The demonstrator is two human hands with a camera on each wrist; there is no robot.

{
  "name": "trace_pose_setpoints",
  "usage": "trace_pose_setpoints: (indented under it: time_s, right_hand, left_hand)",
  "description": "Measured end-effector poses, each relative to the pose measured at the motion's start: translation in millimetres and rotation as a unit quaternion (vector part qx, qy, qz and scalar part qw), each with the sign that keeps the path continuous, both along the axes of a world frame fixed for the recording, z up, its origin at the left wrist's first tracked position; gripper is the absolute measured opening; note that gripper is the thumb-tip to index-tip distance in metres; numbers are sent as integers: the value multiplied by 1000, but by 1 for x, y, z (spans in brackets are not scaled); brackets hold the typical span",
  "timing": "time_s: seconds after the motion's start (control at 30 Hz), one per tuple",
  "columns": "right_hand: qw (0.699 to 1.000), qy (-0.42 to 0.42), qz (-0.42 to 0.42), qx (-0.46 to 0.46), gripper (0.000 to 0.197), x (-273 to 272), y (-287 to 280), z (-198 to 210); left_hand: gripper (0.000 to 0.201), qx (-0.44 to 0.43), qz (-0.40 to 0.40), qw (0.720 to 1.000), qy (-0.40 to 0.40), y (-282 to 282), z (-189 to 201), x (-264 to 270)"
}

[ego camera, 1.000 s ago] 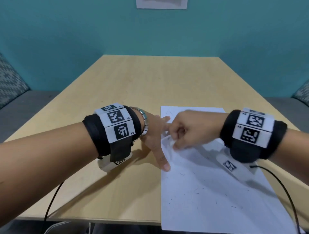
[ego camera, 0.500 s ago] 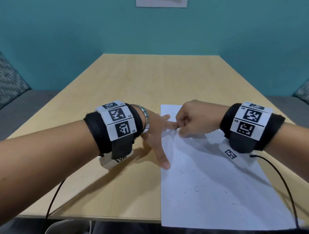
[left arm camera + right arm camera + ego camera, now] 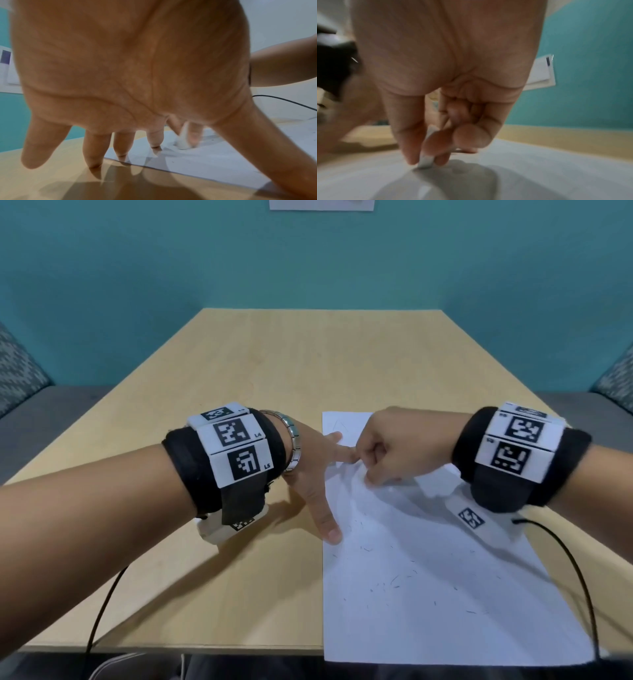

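A white sheet of paper [image 3: 428,577] lies on the wooden table [image 3: 274,364], strewn with small dark crumbs. My right hand [image 3: 394,450] pinches a small white eraser [image 3: 426,161] between thumb and fingers and presses its tip on the paper [image 3: 539,169] near the sheet's far left part. The eraser [image 3: 182,140] also shows in the left wrist view. My left hand [image 3: 315,474] lies spread with straight fingers, fingertips pressing the paper's left edge [image 3: 171,162] and the table beside it, thumb stretched toward me.
Black cables [image 3: 575,577] trail from both wrists over the table's near edge. A teal wall stands behind the table with a white sheet [image 3: 322,204] on it. Grey bench seats with patterned cushions [image 3: 17,371] flank the table.
My right hand with the eraser has slid away from me, then slightly back toward me, rubbing the paper's upper left area. The left hand has stayed put on the paper's edge.
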State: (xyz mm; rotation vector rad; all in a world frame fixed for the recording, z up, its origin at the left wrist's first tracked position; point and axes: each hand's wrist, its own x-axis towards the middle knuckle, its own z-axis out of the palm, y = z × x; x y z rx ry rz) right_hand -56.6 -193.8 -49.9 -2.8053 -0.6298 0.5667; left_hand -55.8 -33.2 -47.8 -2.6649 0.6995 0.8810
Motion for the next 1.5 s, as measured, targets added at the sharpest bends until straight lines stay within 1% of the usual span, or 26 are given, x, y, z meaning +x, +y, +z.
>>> trace_pose_setpoints:
  time_s: [0.03, 0.07, 0.1, 0.17, 0.2, 0.23, 0.3, 0.33, 0.37, 0.47, 0.5, 0.57, 0.6, 0.67, 0.73, 0.8, 0.9, 0.93, 1.03, 1.07, 1.13, 1.2, 1.23, 1.33, 1.4, 1.5]
  right_hand:
    - [1000, -22, -10, 0, 17, 3, -1, 0]
    - [1000, -18, -10, 3, 18, 2, 0, 0]
    - [1000, 5, 7, 6, 19, -1, 3, -1]
    - [996, 78, 45, 3, 22, -12, 7, -2]
    - [996, 83, 45, -3, 22, -12, 6, -1]
    - [997, 65, 31, -10, 22, -8, 4, 0]
    - [1000, -5, -3, -10, 18, 3, 0, 1]
    - [1000, -22, -11, -3, 17, 3, 1, 0]
    - [1000, -17, -7, 7, 17, 0, 3, -1]
    - [997, 65, 35, 25, 20, -17, 10, -4]
    - [998, 60, 27, 21, 20, -15, 8, -3]
    - [1000, 4, -20, 12, 17, 0, -1, 0]
    - [999, -10, -40, 14, 17, 5, -5, 1]
    - [998, 21, -44, 34, 19, 1, -6, 0]
    - [997, 69, -8, 39, 21, -12, -3, -3]
    - [998, 57, -3, 26, 21, -13, -7, -2]
    - [998, 9, -54, 25, 20, -1, -19, 2]
    - [998, 13, -55, 29, 19, -3, -19, 1]
    - [997, 64, -9, 30, 22, -20, -15, -3]
    - [997, 66, -8, 27, 23, -21, -16, -2]
    - [998, 46, -37, 26, 24, -15, -25, 2]
    - [997, 36, -60, 28, 22, -8, -30, 4]
    - [997, 32, -63, 28, 21, -8, -30, 4]
    - [997, 17, -67, 23, 19, -12, -26, 0]
    - [997, 13, -67, 24, 20, -13, -26, -2]
    - [998, 15, -65, 16, 21, -9, -29, 0]
  left_hand:
    - [126, 3, 2, 1000, -2, 0, 0, 0]
    - [126, 6, 3, 1000, -2, 0, 0, -1]
    - [124, 3, 1, 1000, -2, 1, 1, -1]
    - [118, -6, -2, 1000, 1, 1, 3, -4]
    - [117, -9, -2, 1000, 1, 0, 2, -4]
    - [119, -11, -2, 1000, 0, 0, 2, -4]
    - [122, -5, 1, 1000, -4, 0, 1, -3]
    - [123, -5, 3, 1000, -5, 1, 0, -2]
    - [122, -9, 0, 1000, -4, 1, 0, -2]
    - [114, -25, -10, 1000, 2, 0, 1, -3]
    - [115, -24, -9, 1000, 2, 0, 1, -2]
    - [125, -14, 1, 1000, 1, 1, -1, 1]
    - [130, -9, 7, 1000, 2, 1, -2, 2]
    - [131, -7, 14, 1000, 6, 1, -2, 3]
    - [124, -6, 11, 1000, 6, 0, -1, 2]
    - [126, -1, 8, 1000, 0, -2, 1, 2]
    - [133, 16, 1, 1000, -12, -7, 3, 0]
    - [133, 18, -8, 1000, -16, -9, 4, 0]
    - [127, 33, -47, 998, -26, -16, 7, -1]
    - [127, 39, -56, 997, -31, -19, 7, -1]
    - [131, 47, -65, 996, -50, -24, 7, -2]
    - [133, 36, -67, 996, -48, -25, 6, -2]
    - [131, 19, -62, 997, -32, -24, 7, -2]
    - [116, -43, -2, 999, 28, -23, 6, -3]
    - [115, -63, 16, 997, 32, -22, 3, -5]
    - [120, -73, 25, 997, 17, -22, 0, -8]
